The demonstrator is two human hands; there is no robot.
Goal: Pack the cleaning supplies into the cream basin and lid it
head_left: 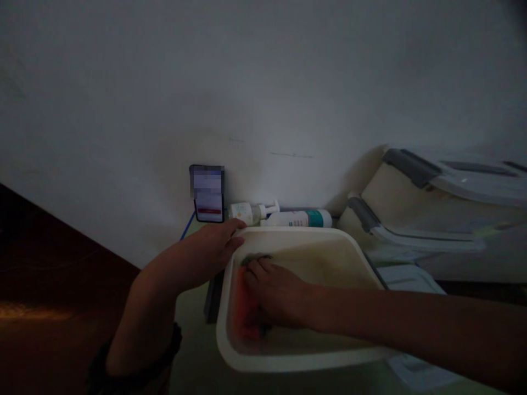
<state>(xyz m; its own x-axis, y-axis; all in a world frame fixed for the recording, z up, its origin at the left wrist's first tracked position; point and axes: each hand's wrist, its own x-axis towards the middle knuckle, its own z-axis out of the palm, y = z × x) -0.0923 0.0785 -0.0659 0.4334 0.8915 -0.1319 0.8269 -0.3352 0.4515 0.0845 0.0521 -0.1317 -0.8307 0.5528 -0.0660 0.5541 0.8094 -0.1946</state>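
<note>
A cream plastic basin (288,362) stands before me, turned slightly. My left hand (218,244) holds its rim at the far left corner, thumb and fingers over the edge. Inside, my right hand (278,288) reaches from the right to the left end of the basin, fingers bent downward. Beneath and beside those fingers lies a reddish, soft-looking thing (242,310) along the left wall. Dark greenish bits show at the fingertips and below the palm. The dim light hides what exactly the right fingers grasp.
A phone (209,211) leans against the wall behind the basin. A clear pump bottle (245,213) and a white bottle with a teal band (298,218) lie at the back. Stacked storage boxes with grey latches (411,167) stand on the right.
</note>
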